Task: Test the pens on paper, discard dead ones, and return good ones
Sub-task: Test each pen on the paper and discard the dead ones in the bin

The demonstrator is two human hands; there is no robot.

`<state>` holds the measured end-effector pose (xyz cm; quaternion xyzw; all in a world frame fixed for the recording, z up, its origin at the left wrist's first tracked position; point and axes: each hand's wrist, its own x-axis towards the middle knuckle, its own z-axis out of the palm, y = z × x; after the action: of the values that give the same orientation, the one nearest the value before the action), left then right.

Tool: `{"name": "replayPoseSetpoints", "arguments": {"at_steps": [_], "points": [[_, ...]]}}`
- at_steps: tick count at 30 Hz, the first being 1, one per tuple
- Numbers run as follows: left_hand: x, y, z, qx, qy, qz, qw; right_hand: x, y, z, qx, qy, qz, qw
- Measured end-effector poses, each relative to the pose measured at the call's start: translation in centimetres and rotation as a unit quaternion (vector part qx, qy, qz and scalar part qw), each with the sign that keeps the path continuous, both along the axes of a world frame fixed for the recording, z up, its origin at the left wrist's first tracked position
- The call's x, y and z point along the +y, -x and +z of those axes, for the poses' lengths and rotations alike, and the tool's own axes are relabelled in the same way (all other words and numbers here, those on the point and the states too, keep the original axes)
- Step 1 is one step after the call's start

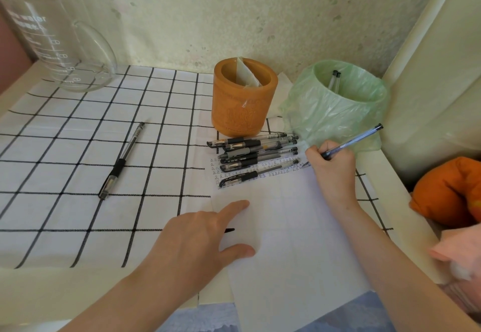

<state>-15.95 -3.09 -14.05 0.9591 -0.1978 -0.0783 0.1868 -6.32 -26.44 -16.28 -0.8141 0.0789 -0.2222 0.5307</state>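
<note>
1. The bench (65, 287) carries a checked cloth (78, 149). A glass jug (59, 53) stands at the far left corner.
2. A sheet of paper (299, 240) lies at the near right, partly over the cloth. It is thin and light and will probably slide unless held down.
3. The bin (335, 113), lined with a green bag, stands at the far right. Two pens (334, 80) stand inside it.
4. The orange holder (242, 107) stands just left of the bin. No pens show in it.
5. Left hand (197, 238): fingers spread, lying flat on the left edge of the paper to steady it.
6. Right hand (330, 167): fingers curled round the blue pen (354, 140) in a writing pinch low on the barrel. The tip is at the upper part of the paper.
7. The pile of pens (255, 157) lies between the holder and the paper, overlapping the printed top of the paper.
8. One lone pen (122, 161) lies well apart to the left, on the cloth.

Handling: the pens are light, stiff and smooth, and likely to roll. Take hold at the rubber grip section near the tip. Use light pressure to avoid tearing the paper.
</note>
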Motion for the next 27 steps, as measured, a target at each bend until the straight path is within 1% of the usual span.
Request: {"name": "replayPoseSetpoints", "arguments": {"at_steps": [2,6,13,21,27], "points": [[0.00,-0.03,-0.01,-0.001,-0.004,-0.002,1.000,-0.04,-0.04,-0.02,0.003,-0.012,-0.003,1.000],[-0.05,-0.04,0.01,-0.002,-0.010,-0.003,1.000,0.10,-0.03,0.00,0.005,0.003,0.003,1.000],[-0.02,-0.06,0.04,0.001,-0.011,-0.005,1.000,0.07,0.01,0.08,0.009,-0.010,-0.002,1.000],[0.02,0.06,0.23,0.002,-0.010,-0.004,1.000,0.08,-0.05,0.04,-0.005,0.011,-0.001,1.000],[-0.05,-0.03,0.31,0.006,-0.011,0.000,1.000,0.11,0.01,0.03,0.003,0.011,0.004,1.000]]}}
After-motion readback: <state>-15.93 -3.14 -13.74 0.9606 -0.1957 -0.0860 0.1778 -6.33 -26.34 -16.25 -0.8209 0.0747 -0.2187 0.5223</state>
